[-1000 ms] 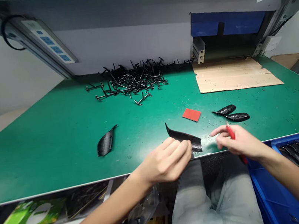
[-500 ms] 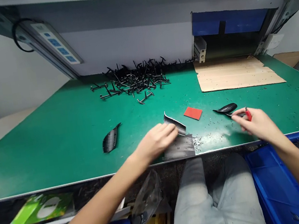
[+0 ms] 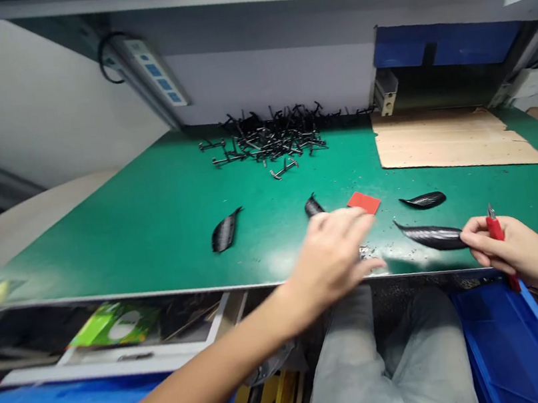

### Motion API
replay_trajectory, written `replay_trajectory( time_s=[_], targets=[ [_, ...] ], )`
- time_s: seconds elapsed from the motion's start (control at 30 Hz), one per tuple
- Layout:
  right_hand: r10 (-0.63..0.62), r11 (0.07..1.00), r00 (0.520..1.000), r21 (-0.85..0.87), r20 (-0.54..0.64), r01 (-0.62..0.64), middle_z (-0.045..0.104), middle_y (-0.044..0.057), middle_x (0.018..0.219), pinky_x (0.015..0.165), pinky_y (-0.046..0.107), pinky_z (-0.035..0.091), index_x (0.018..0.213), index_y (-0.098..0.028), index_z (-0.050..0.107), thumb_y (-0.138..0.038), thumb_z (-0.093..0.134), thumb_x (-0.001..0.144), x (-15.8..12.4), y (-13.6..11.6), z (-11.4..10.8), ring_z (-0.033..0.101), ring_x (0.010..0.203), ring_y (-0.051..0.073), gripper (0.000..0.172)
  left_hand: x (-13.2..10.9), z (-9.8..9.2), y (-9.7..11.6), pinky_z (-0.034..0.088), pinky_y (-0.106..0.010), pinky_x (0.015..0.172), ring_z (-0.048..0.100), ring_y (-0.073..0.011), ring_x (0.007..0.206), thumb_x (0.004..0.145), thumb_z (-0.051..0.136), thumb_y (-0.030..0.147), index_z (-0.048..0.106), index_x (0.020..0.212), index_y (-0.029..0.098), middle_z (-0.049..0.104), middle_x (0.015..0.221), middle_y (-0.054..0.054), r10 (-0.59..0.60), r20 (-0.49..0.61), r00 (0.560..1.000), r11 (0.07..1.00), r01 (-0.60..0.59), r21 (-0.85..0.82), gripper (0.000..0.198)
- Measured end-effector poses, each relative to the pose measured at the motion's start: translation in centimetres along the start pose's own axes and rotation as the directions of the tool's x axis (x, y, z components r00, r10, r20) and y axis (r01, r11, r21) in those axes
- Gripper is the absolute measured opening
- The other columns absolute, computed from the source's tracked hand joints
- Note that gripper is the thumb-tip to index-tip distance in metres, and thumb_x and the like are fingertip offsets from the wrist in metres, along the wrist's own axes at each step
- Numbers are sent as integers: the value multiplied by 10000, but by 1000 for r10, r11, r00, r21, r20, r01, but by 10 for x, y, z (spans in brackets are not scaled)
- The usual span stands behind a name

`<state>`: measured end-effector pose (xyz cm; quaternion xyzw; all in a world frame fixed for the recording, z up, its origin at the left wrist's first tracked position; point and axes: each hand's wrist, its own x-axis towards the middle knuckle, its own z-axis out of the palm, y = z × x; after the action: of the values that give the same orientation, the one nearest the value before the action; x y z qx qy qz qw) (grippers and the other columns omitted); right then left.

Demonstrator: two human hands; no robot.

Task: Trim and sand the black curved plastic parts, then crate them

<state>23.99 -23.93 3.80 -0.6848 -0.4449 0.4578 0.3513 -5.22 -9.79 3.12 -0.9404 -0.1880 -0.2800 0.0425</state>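
My right hand is closed at the front right of the bench. Its fingertips pinch the blunt end of a black, ribbed, leaf-shaped part, and a red-handled tool with a metal tip sits in the same hand. My left hand, slightly blurred, hovers over the front of the bench with fingers apart and nothing visible in it. Behind it shows the tip of another black leaf-shaped part, mostly hidden. A red card lies just beyond its fingers. Similar black parts lie to the left and right.
Thin black branched pieces form a tangled pile at the back of the green bench. A cardboard sheet lies at the back right. Blue bins stand below the front edge. Black scraps are scattered near my left hand.
My left hand has come off the curved black part and moved right, opening. My right hand has taken hold of a leaf-shaped part and drawn it toward the front edge. The view has shifted.
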Motion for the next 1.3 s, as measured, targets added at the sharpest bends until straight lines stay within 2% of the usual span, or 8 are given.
replay_trajectory(
  time_s=[0.1,0.2,0.33,0.43,0.67,0.97,1.1,1.3],
  targets=[
    [-11,979,978,200,208,-32,452,-67,485,379,197,108,764,-205,492,-626,720,830,-13,-12,33,172,346,31,483,10,1,51,453,-407,913,642,-244,1034,974,535,288,572,1266,114,688,1125,-130,80,38,996,997,-80,11,342],
    [-96,950,977,311,188,33,502,-43,587,354,192,145,926,-210,556,-701,602,887,-14,-14,48,192,361,42,494,11,-1,55,462,-321,696,641,-186,746,969,420,211,639,1004,132,685,827,-71,-132,301,944,906,239,-350,235],
    [-325,945,945,-50,-45,323,619,48,776,425,261,385,1034,-220,605,-687,389,991,-13,-14,46,498,503,150,517,-4,-18,35,337,-208,457,436,-101,424,987,354,427,604,928,129,490,504,30,-159,743,650,81,759,-646,394],
    [-552,693,833,-562,-13,451,666,50,776,543,280,425,922,-217,619,-591,390,1041,-23,-21,57,621,631,189,454,-13,-31,32,204,-181,375,262,-71,338,907,466,475,613,928,122,368,406,84,-107,836,538,-171,818,-549,383],
    [-723,278,679,-846,127,455,544,-1,542,453,293,237,692,-197,502,-711,147,1021,-32,-38,99,522,421,139,706,-12,-50,47,219,-189,330,255,-80,302,855,450,457,505,724,186,387,377,73,-28,890,456,-110,883,-456,306],
    [-525,260,816,-867,243,425,602,57,499,482,317,110,644,-178,600,-814,122,938,-21,-19,99,561,401,181,848,-12,-51,47,300,-201,404,388,-104,393,904,406,368,565,762,165,454,459,44,-125,888,442,112,896,-430,294],
    [-291,410,893,-799,343,440,537,37,489,489,315,100,601,-180,580,-835,230,929,-19,-18,90,498,423,156,811,-12,-48,50,328,-208,411,438,-115,428,920,404,345,572,744,176,464,507,37,-180,848,498,243,858,-452,297],
    [-121,900,947,-369,298,232,404,-55,555,484,237,210,618,-175,479,-611,610,916,-24,-19,60,332,522,88,544,-1,-45,50,315,-227,418,430,-120,450,926,386,318,581,709,188,465,530,33,-157,778,609,323,776,-542,319]
  ],
)
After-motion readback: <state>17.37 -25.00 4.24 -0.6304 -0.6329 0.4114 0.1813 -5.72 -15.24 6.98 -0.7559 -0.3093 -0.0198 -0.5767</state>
